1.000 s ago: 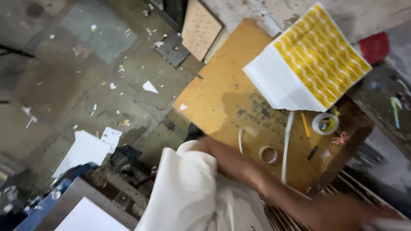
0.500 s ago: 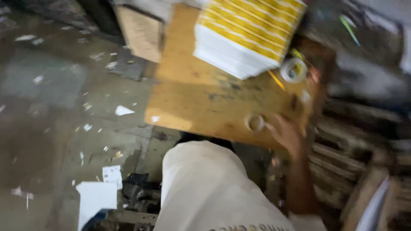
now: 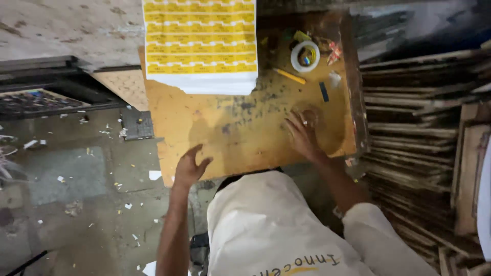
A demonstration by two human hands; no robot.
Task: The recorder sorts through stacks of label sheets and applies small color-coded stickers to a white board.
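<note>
I look down at a worn wooden board (image 3: 240, 128) that serves as a work surface. My left hand (image 3: 190, 166) hovers open at the board's near left edge, fingers spread, holding nothing. My right hand (image 3: 303, 132) lies flat on the board's right part, fingers apart, over a round tape roll that I can barely make out beneath it. A thick stack of white sheets with yellow printed labels (image 3: 200, 43) sits at the far side of the board.
A white tape roll (image 3: 305, 55), a yellow pencil (image 3: 289, 76) and a small dark piece (image 3: 324, 91) lie at the far right. Stacked wooden frames (image 3: 419, 128) stand to the right. A littered concrete floor (image 3: 76, 194) lies to the left.
The view swung round so the board now lies square in front. My right hand stays on the board's right part, and my left hand has come into view at the near left edge.
</note>
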